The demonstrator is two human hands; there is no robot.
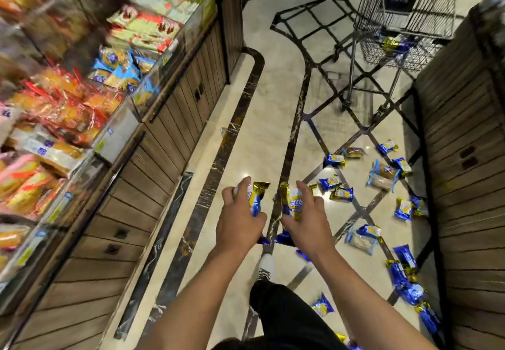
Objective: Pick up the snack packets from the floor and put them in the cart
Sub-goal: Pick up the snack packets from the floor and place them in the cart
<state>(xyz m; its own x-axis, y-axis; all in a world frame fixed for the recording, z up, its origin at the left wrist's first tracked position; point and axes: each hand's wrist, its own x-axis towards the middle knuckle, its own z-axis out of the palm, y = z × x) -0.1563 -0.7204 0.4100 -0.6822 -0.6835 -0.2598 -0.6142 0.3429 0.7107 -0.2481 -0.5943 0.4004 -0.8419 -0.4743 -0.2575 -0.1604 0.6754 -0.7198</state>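
Marble floor (246,136), cream w/ dark inlay strips, runs between two wood-panelled units. Left: display shelf unit (114,120) stocked w/ bagged snacks in orange, red and blue; view here is motion-blurred. Right: wood-slat counter (464,186).

Wire cart (404,22) stands at far end of aisle, top right, well apart from both hands. Blue/gold packets in cart (393,44) lie on its mesh base.

Scattered snack packets (382,175), blue/gold wrappers, lie on floor at right, approx. from mid-aisle to near the person's feet; a few sit close to the right counter base.

Person's leg in dark trousers (287,317) and white shoe (266,263) visible below the arms.

Left hand (240,224): fingers curled round a left-held packet (255,199), gold end sticking up past the knuckles. Blue ends of wrapper show below the palm; count of packets held cannot be told.

Right hand (308,221): thumb and fingers clamped on a right-held packet (292,202), gold/blue, upright. Index finger extended fwd. More wrapper shows under the wrist.

Both hands are raised above floor level, side by side, near each other, not touching.
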